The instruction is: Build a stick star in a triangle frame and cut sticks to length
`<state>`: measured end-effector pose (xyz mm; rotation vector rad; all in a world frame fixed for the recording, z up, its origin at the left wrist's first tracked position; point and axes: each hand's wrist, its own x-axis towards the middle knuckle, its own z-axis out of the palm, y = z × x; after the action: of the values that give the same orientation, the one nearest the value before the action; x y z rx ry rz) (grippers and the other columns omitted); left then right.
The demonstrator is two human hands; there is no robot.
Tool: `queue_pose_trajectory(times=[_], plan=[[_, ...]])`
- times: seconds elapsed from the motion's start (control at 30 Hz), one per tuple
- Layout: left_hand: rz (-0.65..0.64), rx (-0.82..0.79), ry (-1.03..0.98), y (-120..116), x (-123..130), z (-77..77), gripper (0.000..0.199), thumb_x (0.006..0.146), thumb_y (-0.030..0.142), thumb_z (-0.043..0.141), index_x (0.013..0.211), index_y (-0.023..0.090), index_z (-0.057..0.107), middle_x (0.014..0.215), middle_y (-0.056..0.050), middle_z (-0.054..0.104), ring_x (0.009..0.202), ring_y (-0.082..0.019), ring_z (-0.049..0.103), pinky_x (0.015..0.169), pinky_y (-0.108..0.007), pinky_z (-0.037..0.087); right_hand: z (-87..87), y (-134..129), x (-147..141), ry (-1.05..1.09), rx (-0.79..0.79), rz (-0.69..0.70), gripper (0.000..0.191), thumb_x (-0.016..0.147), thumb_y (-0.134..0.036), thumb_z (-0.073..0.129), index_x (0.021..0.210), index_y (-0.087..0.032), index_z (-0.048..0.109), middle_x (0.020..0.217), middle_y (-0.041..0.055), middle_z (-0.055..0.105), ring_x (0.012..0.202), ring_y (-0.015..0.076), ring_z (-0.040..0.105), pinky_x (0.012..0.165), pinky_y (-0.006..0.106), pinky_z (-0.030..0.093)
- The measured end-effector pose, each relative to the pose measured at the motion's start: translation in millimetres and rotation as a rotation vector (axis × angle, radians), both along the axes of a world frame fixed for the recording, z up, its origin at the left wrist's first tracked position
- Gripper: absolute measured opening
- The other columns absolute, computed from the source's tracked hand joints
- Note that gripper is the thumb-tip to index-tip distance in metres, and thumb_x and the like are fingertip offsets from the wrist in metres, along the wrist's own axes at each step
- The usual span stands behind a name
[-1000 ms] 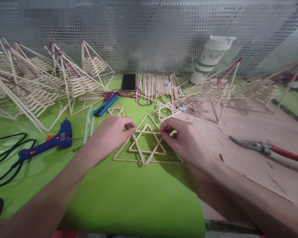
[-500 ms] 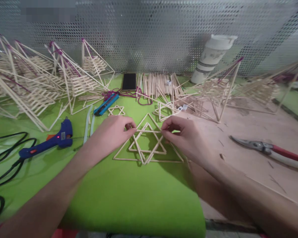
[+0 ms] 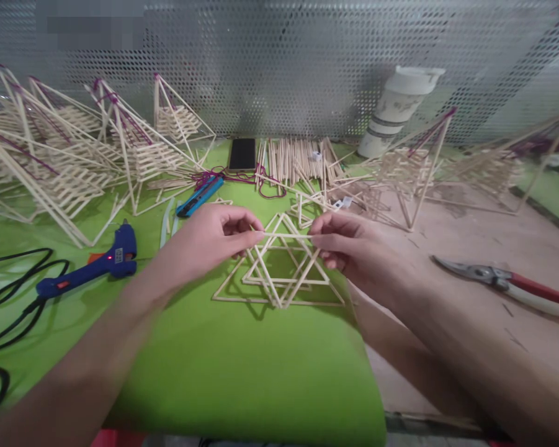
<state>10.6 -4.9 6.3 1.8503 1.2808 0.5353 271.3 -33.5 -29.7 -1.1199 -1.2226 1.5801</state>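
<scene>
A six-pointed star of thin wooden sticks is pinched by its far bar, tilted, its far side raised. My left hand grips the bar's left end between thumb and fingers. The right end is pinched by my right hand. Beneath the star lies a larger stick triangle on the green mat; more sticks show inside it, partly covered by the star. Behind my left hand, a small stick star is mostly hidden. Another small stick frame lies beyond my right hand.
A blue glue gun with a black cable lies left, near a blue utility knife. Pruning shears lie right. Behind are a phone, a stick pile, a white cup and several stick pyramids.
Both hands have raised the far side of the star and shifted it slightly right. The large triangle has stayed in place, and more sticks show beneath the star.
</scene>
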Motion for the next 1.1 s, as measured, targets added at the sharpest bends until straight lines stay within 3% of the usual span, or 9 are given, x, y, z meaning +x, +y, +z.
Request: queue_pose_trajectory(times=[0.2, 0.3, 0.43, 0.53, 0.63, 0.77, 0.83, 0.97, 1.1], plan=[[-0.115, -0.206, -0.358, -8, 4, -1.8, 0.012, 0.095, 0.031, 0.078, 0.094, 0.019, 0.079, 0.079, 0.0, 0.074, 0.068, -0.012, 0.068, 0.065, -0.024, 0.057, 19.8, -5, 0, 0.194, 0.067, 0.045, 0.026, 0.088, -0.044, 0.08, 0.09, -0.026, 0.061, 0.073, -0.0055, 0.054, 0.051, 0.0084, 0.044, 0.038, 0.02, 0.039], [-0.191, -0.342, -0.56, -11, 12, -8.0, 0.009, 0.097, 0.027, 0.077, 0.094, 0.018, 0.077, 0.079, 0.0, 0.074, 0.067, -0.011, 0.069, 0.065, -0.023, 0.059, 20.2, -10, -7, 0.126, 0.123, 0.114, 0.012, 0.093, -0.028, 0.078, 0.098, -0.024, 0.069, 0.082, -0.0029, 0.063, 0.06, 0.0091, 0.056, 0.05, 0.02, 0.053], [-0.282, -0.532, -0.683, -15, 23, -16.7, 0.009, 0.098, 0.024, 0.077, 0.096, 0.016, 0.073, 0.085, -0.002, 0.077, 0.07, -0.012, 0.073, 0.067, -0.023, 0.062, 6.9, -15, -15, 0.13, 0.236, 0.261, 0.026, 0.094, -0.021, 0.079, 0.118, -0.028, 0.074, 0.106, 0.0014, 0.07, 0.085, 0.0163, 0.074, 0.082, 0.037, 0.069], [-0.274, -0.578, -0.741, -17, 27, -19.3, 0.018, 0.096, 0.027, 0.08, 0.097, 0.02, 0.063, 0.085, 0.0, 0.077, 0.073, -0.014, 0.076, 0.068, -0.024, 0.063, 1.1, -16, -17, 0.181, 0.315, 0.276, 0.018, 0.092, -0.026, 0.084, 0.109, -0.028, 0.082, 0.106, 0.0023, 0.066, 0.086, 0.0173, 0.074, 0.078, 0.037, 0.07], [-0.241, -0.546, -0.629, -16, 24, -16.2, 0.024, 0.093, 0.03, 0.084, 0.096, 0.02, 0.063, 0.088, -0.001, 0.078, 0.076, -0.016, 0.077, 0.072, -0.029, 0.065, 8.1, -15, -16, 0.126, 0.37, 0.248, 0.006, 0.097, -0.028, 0.079, 0.1, -0.027, 0.084, 0.105, 0.0033, 0.068, 0.085, 0.0156, 0.072, 0.073, 0.031, 0.066], [-0.005, -0.342, -0.489, -8, 7, -6.9, 0.032, 0.103, 0.05, 0.066, 0.102, 0.018, 0.071, 0.09, -0.007, 0.078, 0.076, -0.019, 0.076, 0.07, -0.033, 0.065, 22.6, -12, -11, -0.228, 0.294, 0.174, 0.028, 0.104, -0.039, 0.069, 0.085, -0.022, 0.079, 0.077, 0.0011, 0.068, 0.064, 0.0113, 0.06, 0.058, 0.024, 0.053], [0.033, -0.29, -0.454, -4, -1, -3.0, 0.043, 0.105, 0.059, 0.057, 0.112, 0.019, 0.072, 0.091, -0.007, 0.079, 0.076, -0.02, 0.077, 0.071, -0.035, 0.065, 24.2, -10, -9, -0.352, 0.192, 0.14, 0.037, 0.103, -0.046, 0.07, 0.077, -0.02, 0.075, 0.066, -0.0007, 0.062, 0.055, 0.0095, 0.052, 0.049, 0.023, 0.044], [-0.056, -0.196, -0.114, -1, -6, -1.8, 0.042, 0.091, 0.048, 0.08, 0.123, 0.023, 0.073, 0.093, -0.004, 0.08, 0.081, -0.021, 0.077, 0.073, -0.034, 0.061, 17.2, -9, -9, -0.375, 0.083, 0.101, 0.029, 0.098, -0.049, 0.073, 0.091, -0.021, 0.075, 0.067, -0.0025, 0.061, 0.05, 0.0089, 0.05, 0.043, 0.022, 0.039], [-0.104, -0.165, 0.012, 2, -4, -8.0, 0.024, 0.09, 0.043, 0.079, 0.103, 0.022, 0.077, 0.085, -0.002, 0.079, 0.074, -0.02, 0.073, 0.067, -0.032, 0.056, 6.6, -8, -12, -0.369, 0.1, 0.033, 0.016, 0.099, -0.037, 0.072, 0.104, -0.021, 0.073, 0.068, -0.002, 0.066, 0.053, 0.0123, 0.061, 0.046, 0.024, 0.05]])
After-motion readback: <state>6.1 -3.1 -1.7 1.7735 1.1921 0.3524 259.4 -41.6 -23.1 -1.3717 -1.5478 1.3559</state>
